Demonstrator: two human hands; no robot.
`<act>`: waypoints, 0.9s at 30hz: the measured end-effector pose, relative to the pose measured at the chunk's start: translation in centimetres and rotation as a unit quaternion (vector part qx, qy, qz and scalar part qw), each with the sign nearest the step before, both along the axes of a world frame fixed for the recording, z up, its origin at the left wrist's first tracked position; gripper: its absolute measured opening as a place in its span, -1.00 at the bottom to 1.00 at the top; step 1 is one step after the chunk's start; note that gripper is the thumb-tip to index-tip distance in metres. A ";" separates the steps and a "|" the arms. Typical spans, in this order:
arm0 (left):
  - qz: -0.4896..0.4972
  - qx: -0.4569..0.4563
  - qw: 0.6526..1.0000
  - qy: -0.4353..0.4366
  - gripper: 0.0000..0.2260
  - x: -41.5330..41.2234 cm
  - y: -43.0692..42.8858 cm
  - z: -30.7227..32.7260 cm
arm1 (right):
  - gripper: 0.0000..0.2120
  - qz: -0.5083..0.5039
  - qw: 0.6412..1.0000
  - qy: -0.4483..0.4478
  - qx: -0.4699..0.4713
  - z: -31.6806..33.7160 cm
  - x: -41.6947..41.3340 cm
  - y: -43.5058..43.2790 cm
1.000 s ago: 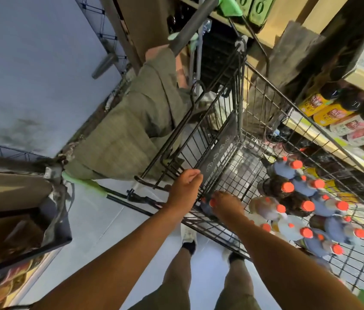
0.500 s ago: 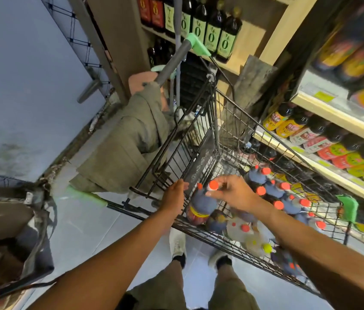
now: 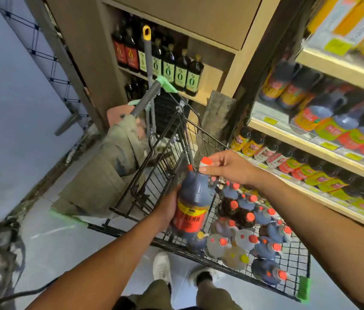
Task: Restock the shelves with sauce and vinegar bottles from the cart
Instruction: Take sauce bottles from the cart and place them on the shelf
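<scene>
Left hand (image 3: 168,209) grips dark, perhaps plastic bottle (image 3: 193,203); right hand (image 3: 229,166) pinches cap (image 3: 206,162).

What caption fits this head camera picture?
Left hand and right hand hold a red-labelled dark sauce bottle over the wire cart beside stocked shelves.

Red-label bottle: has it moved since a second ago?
Yes. The bottle has risen against the cart: low in its near-left corner before, now neck above the wire wall, left hand round the body, right hand pinching the top.

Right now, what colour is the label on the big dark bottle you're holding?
Red label with a yellow band on top; head view.
</scene>
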State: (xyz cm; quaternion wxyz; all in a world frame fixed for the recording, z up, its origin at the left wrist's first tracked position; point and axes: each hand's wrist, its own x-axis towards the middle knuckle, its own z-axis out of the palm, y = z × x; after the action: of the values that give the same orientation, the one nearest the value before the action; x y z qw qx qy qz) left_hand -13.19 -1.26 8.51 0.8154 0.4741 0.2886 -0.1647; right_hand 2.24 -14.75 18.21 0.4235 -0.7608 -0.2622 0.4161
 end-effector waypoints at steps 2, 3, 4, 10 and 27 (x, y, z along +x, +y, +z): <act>0.020 -0.011 1.000 0.005 -0.46 0.1 -0.2 -0.3 | -0.93 -0.007 1.000 0.014 0.016 -0.9 0.0 -0.3; 0.036 -0.015 0.999 0.012 -0.47 0.1 -0.2 -0.5 | -0.82 -0.012 0.999 0.019 0.026 -1.4 0.2 -0.6; 0.054 -0.019 0.998 0.021 -0.49 0.0 -0.2 -0.7 | -0.74 -0.023 0.999 0.027 0.031 -2.1 0.3 -1.0; 0.125 0.000 0.989 0.076 -0.54 -1.0 0.9 -2.7 | -0.68 -0.044 0.990 -0.014 -0.135 -10.0 -1.7 -6.0; 0.127 0.033 0.983 0.131 -0.42 -2.4 2.0 -4.8 | -0.68 0.185 0.895 -0.212 -0.346 -29.1 -10.6 -7.6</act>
State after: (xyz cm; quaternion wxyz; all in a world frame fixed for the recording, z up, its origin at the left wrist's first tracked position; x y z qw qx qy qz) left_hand -15.56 0.69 3.69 0.7686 0.4346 0.4563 -0.1106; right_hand -8.36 -22.31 -10.93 -0.0170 -0.8669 -0.3213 0.3808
